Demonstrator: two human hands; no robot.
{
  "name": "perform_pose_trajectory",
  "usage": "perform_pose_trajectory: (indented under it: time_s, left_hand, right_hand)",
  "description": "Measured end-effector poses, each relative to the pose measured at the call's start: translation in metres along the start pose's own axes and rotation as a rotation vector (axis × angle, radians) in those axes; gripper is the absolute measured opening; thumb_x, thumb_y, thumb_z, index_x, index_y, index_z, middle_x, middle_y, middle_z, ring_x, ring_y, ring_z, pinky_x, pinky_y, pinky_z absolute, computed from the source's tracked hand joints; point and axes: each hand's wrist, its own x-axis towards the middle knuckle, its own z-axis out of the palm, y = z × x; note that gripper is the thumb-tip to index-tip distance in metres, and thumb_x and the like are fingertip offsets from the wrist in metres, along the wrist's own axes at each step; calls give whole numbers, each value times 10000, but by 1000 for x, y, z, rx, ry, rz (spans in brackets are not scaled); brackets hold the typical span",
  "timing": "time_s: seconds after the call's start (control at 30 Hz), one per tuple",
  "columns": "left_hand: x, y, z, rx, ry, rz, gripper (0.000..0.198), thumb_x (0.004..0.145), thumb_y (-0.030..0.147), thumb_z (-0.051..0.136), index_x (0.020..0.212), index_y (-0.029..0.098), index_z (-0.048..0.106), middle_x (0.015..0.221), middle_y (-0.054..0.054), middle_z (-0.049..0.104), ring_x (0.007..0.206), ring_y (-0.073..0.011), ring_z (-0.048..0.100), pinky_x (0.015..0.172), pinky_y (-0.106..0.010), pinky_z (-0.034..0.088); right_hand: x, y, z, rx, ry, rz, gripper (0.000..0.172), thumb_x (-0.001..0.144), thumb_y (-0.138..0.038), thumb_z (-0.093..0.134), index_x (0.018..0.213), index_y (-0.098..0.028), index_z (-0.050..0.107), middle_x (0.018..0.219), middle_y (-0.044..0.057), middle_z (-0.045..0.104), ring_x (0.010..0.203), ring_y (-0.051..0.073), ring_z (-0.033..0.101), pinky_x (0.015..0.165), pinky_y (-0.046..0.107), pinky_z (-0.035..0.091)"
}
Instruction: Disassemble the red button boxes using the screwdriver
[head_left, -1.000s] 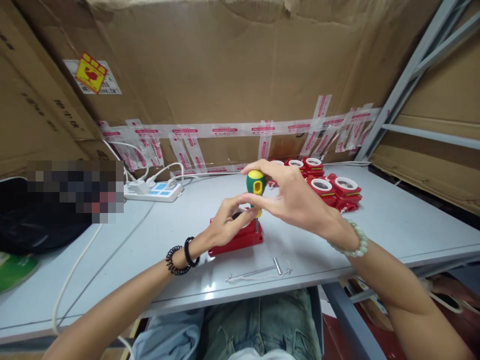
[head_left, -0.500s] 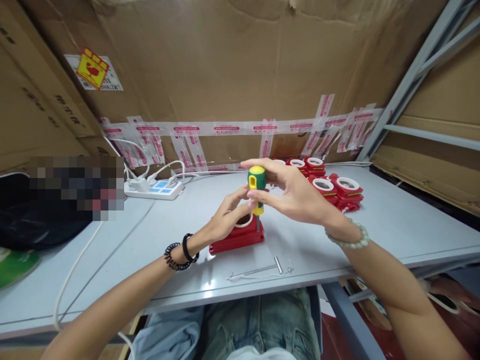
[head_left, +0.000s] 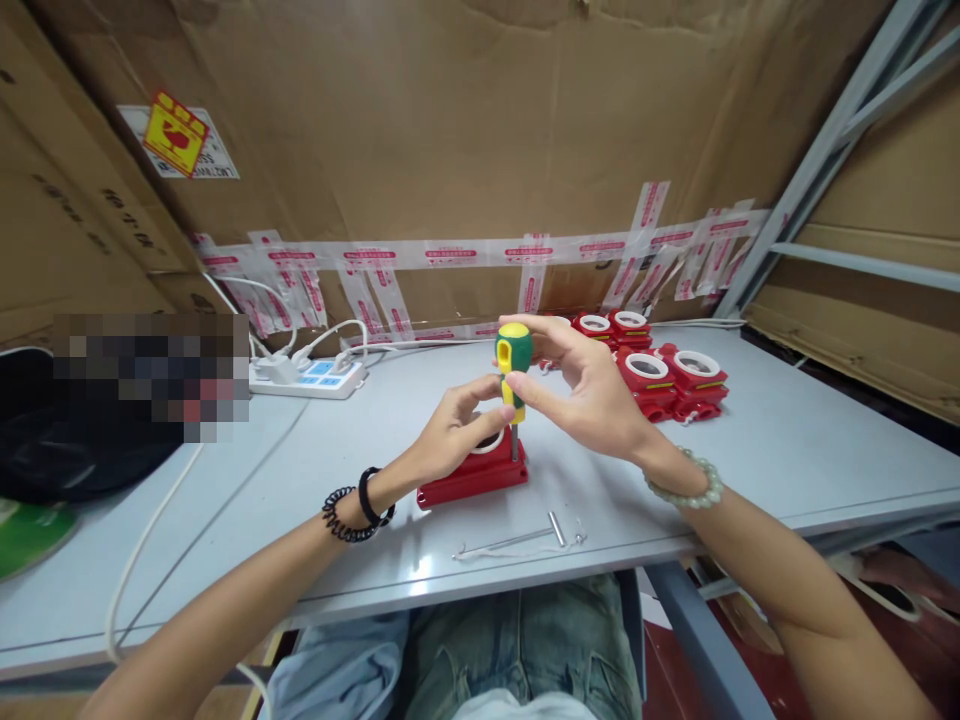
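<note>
A screwdriver (head_left: 514, 350) with a green and yellow handle stands upright, its shaft down at the right end of a red box (head_left: 472, 484) with a white ring on top. My right hand (head_left: 592, 395) grips the handle from the right, thumb in front and fingers behind. From the left, my left hand (head_left: 459, 428) closes thumb and fingers about the lower handle, above the box. It hides part of the white ring. The screwdriver's tip meets the box near a corner; any screw there is too small to make out.
Nearer me lies a thin metal T-shaped rod (head_left: 555, 530) with a white cord. Several red boxes with white rings (head_left: 697, 366) stand at the back right. A white power strip (head_left: 322, 378) with plugs sits back left, before a large cardboard box (head_left: 450, 130).
My right hand has shifted its fingers on the handle, and the handle has turned slightly. My left hand and the red box stay in about the same place.
</note>
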Motion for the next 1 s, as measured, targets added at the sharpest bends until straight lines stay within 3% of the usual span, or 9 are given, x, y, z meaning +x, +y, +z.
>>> perform_pose_trajectory:
  time_s: [0.17, 0.23, 0.4, 0.57, 0.67, 0.77, 0.93, 1.0]
  left_hand:
    - [0, -4, 3, 10, 113, 11, 355, 742, 439, 762, 928, 193, 586, 895, -24, 631, 828, -174, 586, 675, -267, 480]
    - [0, -5, 2, 32, 104, 31, 403, 725, 442, 774, 996, 209, 589, 956, -31, 634, 887, -191, 586, 712, -282, 482]
    - [0, -3, -1, 55, 18, 31, 332, 907, 499, 536, 997, 196, 639, 983, -56, 654, 939, -219, 589, 882, -371, 461]
    - [0, -3, 3, 35, 96, 41, 292, 797, 414, 721, 958, 205, 595, 923, -25, 606, 854, -175, 562, 707, -271, 475]
    - [0, -3, 2, 32, 77, 68, 367, 801, 431, 714, 1077, 223, 591, 1049, -47, 615, 954, -201, 564, 776, -299, 482]
    - [0, -2, 1, 34, 17, 48, 293, 894, 458, 588, 1031, 203, 629, 1027, -62, 636, 987, -219, 571, 873, -350, 463]
    - [-1, -1, 4, 6, 93, 29, 272, 804, 405, 715, 930, 197, 593, 879, -17, 605, 785, -154, 551, 683, -260, 468]
    - [-1, -2, 4, 23, 99, 47, 313, 776, 417, 737, 951, 203, 591, 922, -23, 608, 817, -162, 550, 701, -263, 469]
  right_hand:
    - [-2, -2, 1, -139, 45, -11, 472, 786, -329, 699, 1214, -168, 579, 1032, 56, 659, 914, 173, 610, 841, 357, 506]
    - [-2, -2, 3, -127, 49, -26, 429, 794, -310, 688, 1188, -169, 592, 1018, 55, 668, 907, 171, 613, 836, 355, 510]
    - [-1, 1, 2, -72, 37, -19, 360, 794, -183, 616, 1152, -165, 574, 1014, 41, 671, 908, 154, 623, 836, 327, 511]
    - [-2, -3, 3, -139, 76, -1, 443, 749, -278, 710, 1159, -176, 577, 1045, 41, 667, 883, 155, 618, 819, 319, 511]
    - [-3, -4, 3, -85, 51, -8, 406, 794, -255, 672, 1177, -158, 582, 1027, 47, 681, 890, 153, 628, 826, 314, 514]
    - [-4, -4, 2, -39, 22, -9, 424, 805, -175, 615, 1224, -143, 552, 1046, 55, 673, 925, 152, 624, 842, 314, 509]
    - [-3, -6, 1, -161, 27, 6, 408, 763, -246, 683, 1145, -124, 606, 1002, 57, 663, 885, 160, 602, 820, 316, 496]
    - [-3, -5, 2, -140, 16, 14, 366, 771, -253, 678, 1109, -128, 619, 949, 45, 669, 853, 156, 607, 804, 312, 502]
